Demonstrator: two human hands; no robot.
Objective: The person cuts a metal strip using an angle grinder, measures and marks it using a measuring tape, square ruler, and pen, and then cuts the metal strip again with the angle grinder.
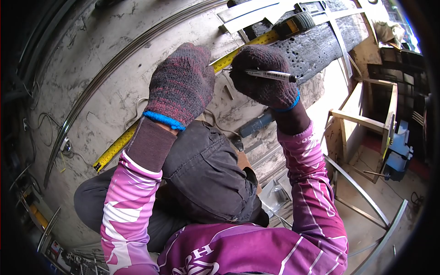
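My left hand, in a dark knitted glove with a blue cuff, is closed over the yellow tape measure blade. The blade runs beneath that hand and comes out on both sides; my fingertips are hidden. Its black case rests at the upper right on a dark, pitted beam. Gloved the same way, my right hand grips a marker pen, whose dark end points right. The pen's other end points toward the blade, close to its edge.
Long thin metal rods curve across the floor at left. White flat strips lie by the beam. A blue-grey tool is near my knee. At right stand a wooden frame and a blue machine. Cables trail over the floor.
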